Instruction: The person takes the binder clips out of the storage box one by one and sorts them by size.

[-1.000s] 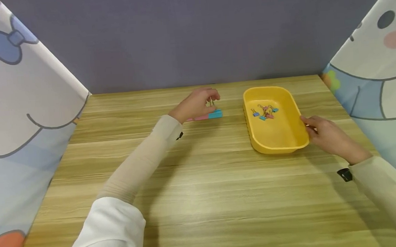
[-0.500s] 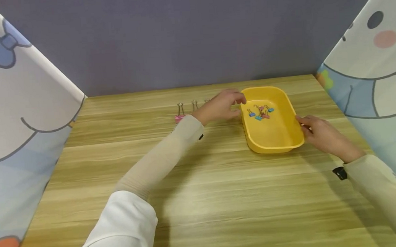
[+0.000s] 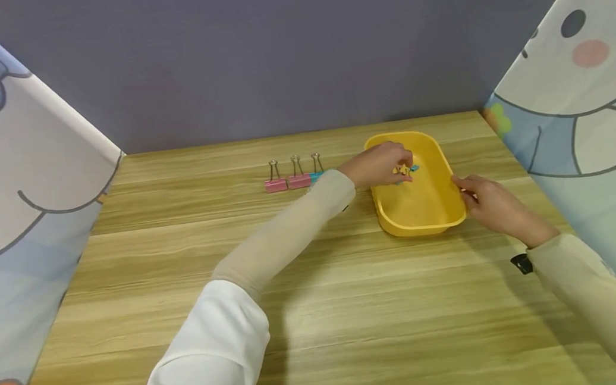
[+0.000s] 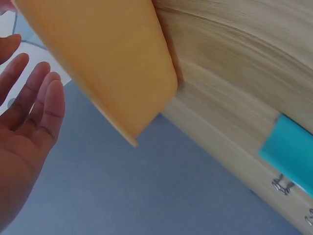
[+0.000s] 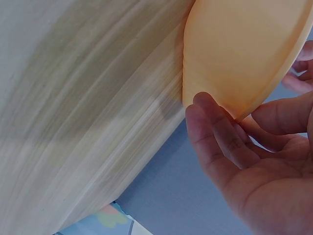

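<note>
My left hand [image 3: 377,165] reaches over the near-left rim of a yellow tray [image 3: 421,207], its fingers bent above small binder clips [image 3: 414,168]. The hand partly hides these clips; in the left wrist view its fingers [image 4: 51,105] spread loosely, with no clip visible between them. My right hand [image 3: 494,206] pinches the tray's right rim between thumb and fingers, as the right wrist view shows closely. Left of the tray stand larger binder clips with handles up: a pink one [image 3: 276,186], a second pink one [image 3: 299,181] and a teal one [image 3: 315,176] partly behind the left sleeve.
The wood-grain table [image 3: 318,335] runs back to a grey-purple wall [image 3: 277,57]. Cartoon-printed panels stand on both sides, the right panel [image 3: 590,89] close to my right arm.
My left hand has moved right from the large clips, over the rim and into the tray. The large clips are left standing in a row. My right hand keeps hold of the rim.
</note>
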A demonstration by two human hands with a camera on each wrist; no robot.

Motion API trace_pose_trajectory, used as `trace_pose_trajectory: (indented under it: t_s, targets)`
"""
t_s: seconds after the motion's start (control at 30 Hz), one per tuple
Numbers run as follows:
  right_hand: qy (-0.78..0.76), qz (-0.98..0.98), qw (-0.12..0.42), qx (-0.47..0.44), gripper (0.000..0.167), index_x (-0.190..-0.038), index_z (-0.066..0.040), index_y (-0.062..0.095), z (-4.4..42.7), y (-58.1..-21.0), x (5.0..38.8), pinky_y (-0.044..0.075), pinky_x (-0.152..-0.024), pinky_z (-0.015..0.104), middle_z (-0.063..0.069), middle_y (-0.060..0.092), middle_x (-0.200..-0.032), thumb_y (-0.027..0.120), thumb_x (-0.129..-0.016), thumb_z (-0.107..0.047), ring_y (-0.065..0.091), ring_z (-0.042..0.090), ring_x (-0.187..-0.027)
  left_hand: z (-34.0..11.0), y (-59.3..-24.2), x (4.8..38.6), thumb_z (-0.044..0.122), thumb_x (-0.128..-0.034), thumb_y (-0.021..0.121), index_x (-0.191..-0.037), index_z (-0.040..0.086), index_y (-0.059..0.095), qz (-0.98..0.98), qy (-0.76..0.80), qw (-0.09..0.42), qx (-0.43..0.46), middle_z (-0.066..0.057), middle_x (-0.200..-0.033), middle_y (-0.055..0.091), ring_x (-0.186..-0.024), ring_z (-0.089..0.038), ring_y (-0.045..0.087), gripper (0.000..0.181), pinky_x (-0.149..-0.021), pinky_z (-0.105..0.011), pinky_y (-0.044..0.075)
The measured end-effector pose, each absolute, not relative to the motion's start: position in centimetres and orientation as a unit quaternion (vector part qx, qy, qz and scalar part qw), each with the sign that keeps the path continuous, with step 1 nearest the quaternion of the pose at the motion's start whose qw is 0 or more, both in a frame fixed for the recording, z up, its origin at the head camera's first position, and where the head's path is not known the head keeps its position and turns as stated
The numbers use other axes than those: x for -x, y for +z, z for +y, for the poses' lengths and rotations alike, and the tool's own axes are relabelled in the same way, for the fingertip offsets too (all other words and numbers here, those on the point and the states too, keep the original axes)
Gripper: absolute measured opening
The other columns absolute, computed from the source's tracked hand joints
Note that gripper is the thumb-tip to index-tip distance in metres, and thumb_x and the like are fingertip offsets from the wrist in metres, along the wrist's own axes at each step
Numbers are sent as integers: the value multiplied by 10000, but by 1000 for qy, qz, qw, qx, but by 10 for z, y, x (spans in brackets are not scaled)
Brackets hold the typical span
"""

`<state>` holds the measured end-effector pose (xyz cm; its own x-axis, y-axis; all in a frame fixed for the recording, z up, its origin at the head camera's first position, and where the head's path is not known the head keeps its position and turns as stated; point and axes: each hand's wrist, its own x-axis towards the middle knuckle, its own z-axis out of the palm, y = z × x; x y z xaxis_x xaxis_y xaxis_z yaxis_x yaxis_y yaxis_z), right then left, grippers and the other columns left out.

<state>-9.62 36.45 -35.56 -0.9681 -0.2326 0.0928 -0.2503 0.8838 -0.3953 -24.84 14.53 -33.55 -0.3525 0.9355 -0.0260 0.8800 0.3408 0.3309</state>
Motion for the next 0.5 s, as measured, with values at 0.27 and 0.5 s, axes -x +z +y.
trace_pose_trajectory:
  t_s: [0.27, 0.5]
  targets:
    - [206, -969, 32, -134, 370, -1255, 195, 465, 362, -355, 95, 355, -542, 280, 158, 574, -896, 516, -909, 76, 433, 180, -639, 163, -342, 250, 221, -937, 604, -1193, 103, 642, 811, 106, 147, -556, 1, -1188, 610, -1075, -113, 533, 284, -891, -171, 383]
    - [204, -968, 38, -140, 375, -1259, 190, 468, 358, -355, 94, 353, -545, 290, 172, 583, -916, 509, -901, 84, 426, 177, -635, 166, -348, 246, 169, -984, 511, -1205, 127, 645, 826, 62, 178, -532, 19, -1196, 604, -1094, -127, 531, 262, -905, -198, 392]
